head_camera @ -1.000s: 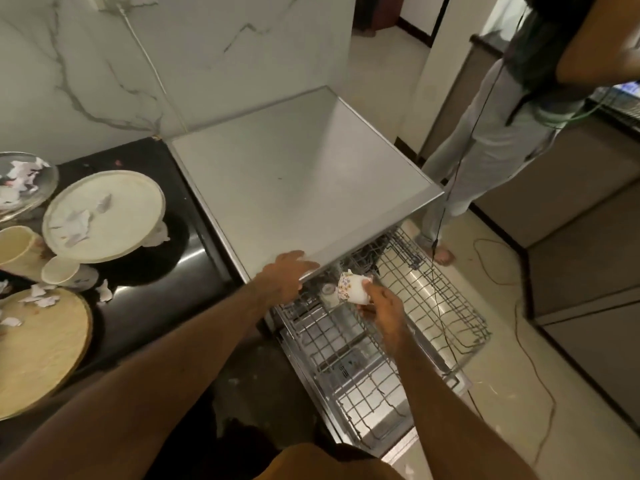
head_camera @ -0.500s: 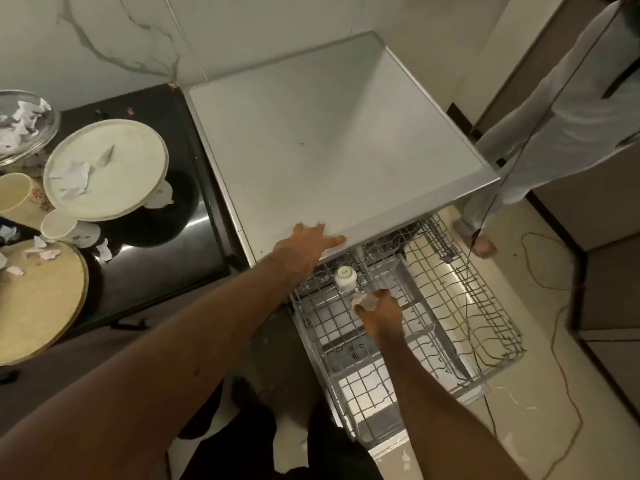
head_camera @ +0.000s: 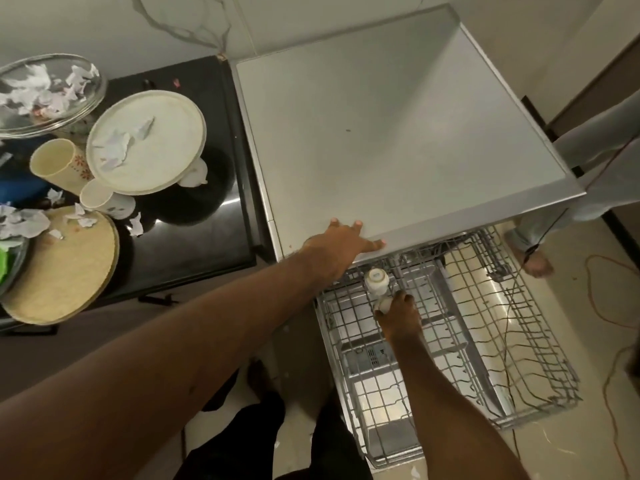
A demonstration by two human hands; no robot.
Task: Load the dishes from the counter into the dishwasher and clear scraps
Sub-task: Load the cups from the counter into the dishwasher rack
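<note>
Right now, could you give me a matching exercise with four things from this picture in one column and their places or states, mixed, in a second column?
1 left hand
2 right hand
3 white plate
4 upside-down cup

a stands in the wire rack
b carries paper scraps on the black counter
c rests flat on the dishwasher top
d grips a small cup

Pairs: 1-c, 2-d, 3-b, 4-a

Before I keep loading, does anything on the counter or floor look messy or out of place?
Yes: torn white paper scraps litter the round cream plate, the clear glass bowl, the round tan board and the black counter. An orange cable trails across the floor beside the grey wire dishwasher rack.
</note>
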